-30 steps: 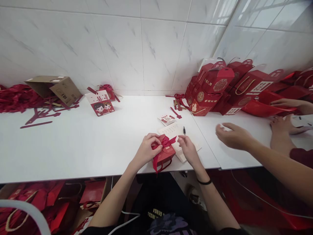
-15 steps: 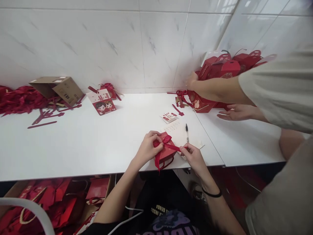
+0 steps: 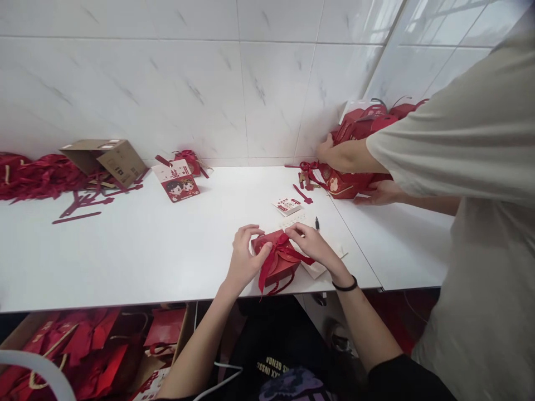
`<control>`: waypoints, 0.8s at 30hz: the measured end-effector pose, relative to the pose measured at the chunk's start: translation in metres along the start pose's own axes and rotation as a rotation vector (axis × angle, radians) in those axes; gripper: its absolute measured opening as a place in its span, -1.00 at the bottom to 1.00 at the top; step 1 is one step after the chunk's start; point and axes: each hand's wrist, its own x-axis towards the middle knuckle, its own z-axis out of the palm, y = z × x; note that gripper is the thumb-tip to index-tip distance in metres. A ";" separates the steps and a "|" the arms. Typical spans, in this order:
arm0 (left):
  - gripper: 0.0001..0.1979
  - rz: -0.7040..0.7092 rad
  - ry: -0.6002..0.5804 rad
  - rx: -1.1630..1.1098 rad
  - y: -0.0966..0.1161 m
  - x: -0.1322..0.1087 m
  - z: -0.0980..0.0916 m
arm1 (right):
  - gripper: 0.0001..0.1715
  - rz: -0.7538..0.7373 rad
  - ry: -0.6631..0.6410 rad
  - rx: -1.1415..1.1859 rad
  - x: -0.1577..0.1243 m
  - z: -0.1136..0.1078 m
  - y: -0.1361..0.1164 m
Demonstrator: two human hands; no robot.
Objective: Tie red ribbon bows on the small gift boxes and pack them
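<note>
A small red gift box (image 3: 276, 263) with a red ribbon (image 3: 279, 252) stands at the near edge of the white table (image 3: 159, 250). My left hand (image 3: 243, 256) grips the box's left side, fingers closed on its top corner. My right hand (image 3: 310, 243) pinches the ribbon at the bow on top of the box. Ribbon tails hang down the front of the box. A sheet of paper (image 3: 317, 267) lies under my right wrist, and a black pen (image 3: 316, 223) lies just beyond it.
A co-worker in a light shirt (image 3: 468, 167) leans in from the right, both hands on a pile of red gift bags (image 3: 355, 150) in the corner. A card (image 3: 287, 205), a printed box (image 3: 178, 181), a cardboard carton (image 3: 106, 159) and red ribbons (image 3: 37, 175) lie further back.
My right hand moved from pulling the ribbon tail out to the right up onto the bow. The co-worker leaned further in over the right side toward the bag pile.
</note>
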 end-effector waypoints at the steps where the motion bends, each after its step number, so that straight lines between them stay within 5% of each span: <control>1: -0.86 -0.030 0.044 0.042 0.001 -0.003 -0.001 | -0.60 0.012 -0.024 0.010 0.004 0.004 0.000; 7: -0.82 -0.137 -0.035 0.077 -0.001 -0.011 0.000 | -0.67 0.032 0.042 0.179 0.002 0.017 0.007; 14: -0.78 -0.243 0.059 -0.047 0.001 -0.021 0.010 | -0.65 0.034 0.251 0.351 -0.017 0.031 0.008; 24: -0.69 -0.416 0.021 -0.190 0.000 -0.022 0.012 | -0.58 0.138 0.363 0.588 -0.026 0.042 0.014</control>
